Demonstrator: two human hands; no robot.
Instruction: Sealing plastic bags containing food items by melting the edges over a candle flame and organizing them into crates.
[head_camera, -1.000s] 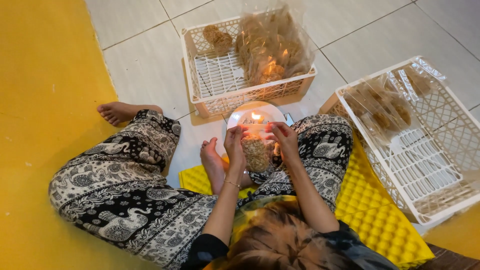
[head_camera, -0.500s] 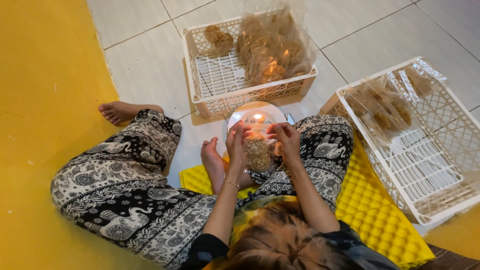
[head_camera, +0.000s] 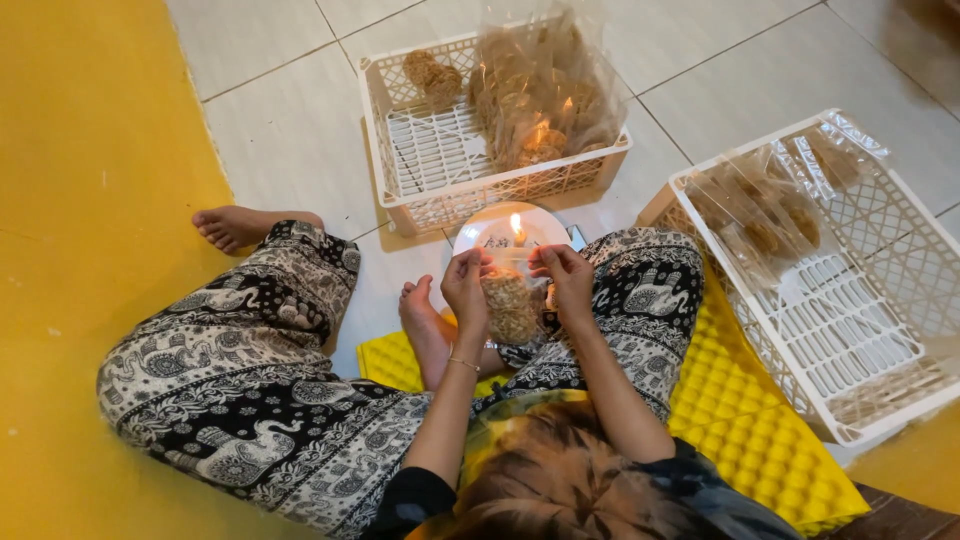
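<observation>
Head view: your left hand (head_camera: 466, 290) and right hand (head_camera: 566, 280) each pinch a top corner of the clear snack bag (head_camera: 512, 305), which hangs upright between them, long axis vertical. The bag mouth lies just below the candle flame (head_camera: 517, 226) on the white plate (head_camera: 500, 228). Both hands are equally near; contact with the flame cannot be confirmed. Two white crates (head_camera: 440, 150) (head_camera: 860, 300) flank the plate on the floor.

We hold a small clear plastic bag (head_camera: 512, 300) upright between our left hand (head_camera: 468, 290) and right hand (head_camera: 566, 285), fingertips pinching its top edge on either side. It is filled with pale brown, crumbly snack pieces. The bag hangs above our crossed legs, its top just beside the lit candle flame (head_camera: 517, 226) on a white plate (head_camera: 500, 232) on the floor.
</observation>
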